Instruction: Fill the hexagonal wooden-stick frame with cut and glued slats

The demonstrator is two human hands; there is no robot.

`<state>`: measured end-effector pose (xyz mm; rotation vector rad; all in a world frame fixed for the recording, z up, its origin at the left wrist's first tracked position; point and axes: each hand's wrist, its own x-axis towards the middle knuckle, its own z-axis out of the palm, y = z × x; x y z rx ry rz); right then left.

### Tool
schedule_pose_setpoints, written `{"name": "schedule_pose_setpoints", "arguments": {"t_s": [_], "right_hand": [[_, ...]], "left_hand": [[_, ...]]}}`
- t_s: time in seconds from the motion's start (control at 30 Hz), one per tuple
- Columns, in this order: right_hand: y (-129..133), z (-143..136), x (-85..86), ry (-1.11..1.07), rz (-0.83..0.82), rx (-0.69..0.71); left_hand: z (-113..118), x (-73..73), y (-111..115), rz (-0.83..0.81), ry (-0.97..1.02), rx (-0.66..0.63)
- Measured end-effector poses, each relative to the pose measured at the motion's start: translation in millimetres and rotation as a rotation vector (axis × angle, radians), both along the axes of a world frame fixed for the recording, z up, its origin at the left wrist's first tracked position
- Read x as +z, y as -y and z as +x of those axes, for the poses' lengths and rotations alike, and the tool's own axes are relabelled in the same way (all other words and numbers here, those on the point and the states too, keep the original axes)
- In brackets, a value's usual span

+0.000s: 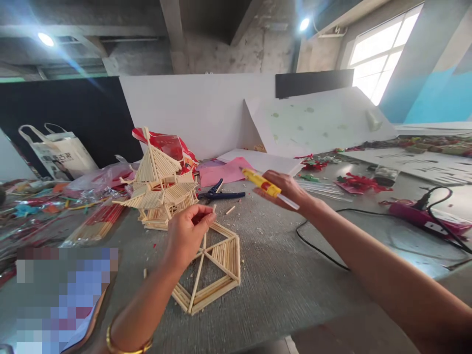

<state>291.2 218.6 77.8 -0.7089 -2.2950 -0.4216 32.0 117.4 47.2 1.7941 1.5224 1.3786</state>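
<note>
Left hand pinching over hexagonal frame; right hand holding glue gun

Left hand: thumb and forefinger brought together in a pinch, with a small pale stick end showing at the fingertips; its full length cannot be determined. The hexagonal stick frame lies flat on the grey table, below and nearer the wearer than this pinch — one wedge at its right is filled with parallel sticks. The left forearm covers part of the frame.

Right hand: raised, fingers curled around a yellow glue gun, nozzle towards the left hand, clear stick projecting from the rear. The finger closure behind the body is partly hidden.

Beyond and left of the left-hand grip stands a tiered stick pavilion, upright. Dark-blue cutters lie just beyond the pinch, near a pink sheet. Well to the right of the right-hand grip — a magenta power strip.
</note>
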Motion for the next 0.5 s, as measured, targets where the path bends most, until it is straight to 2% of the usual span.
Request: {"name": "schedule_pose_setpoints", "arguments": {"t_s": [0.1,0.23,0.5], "right_hand": [[16.0,-15.6,-1.1,0.074,-0.026,0.171],[33.8,-28.1,-1.9,0.154,-0.150,0.274],[48.4,-35.6,-0.9,0.248,-0.231,0.375]], "left_hand": [[-2.0,-11.5,-9.7,0.203,-0.218,0.160],[-10.4,-23.7,-10.4,0.398,-0.343,0.198],[-11.6,-20.1,-3.4,0.393,-0.393,0.215]]}}
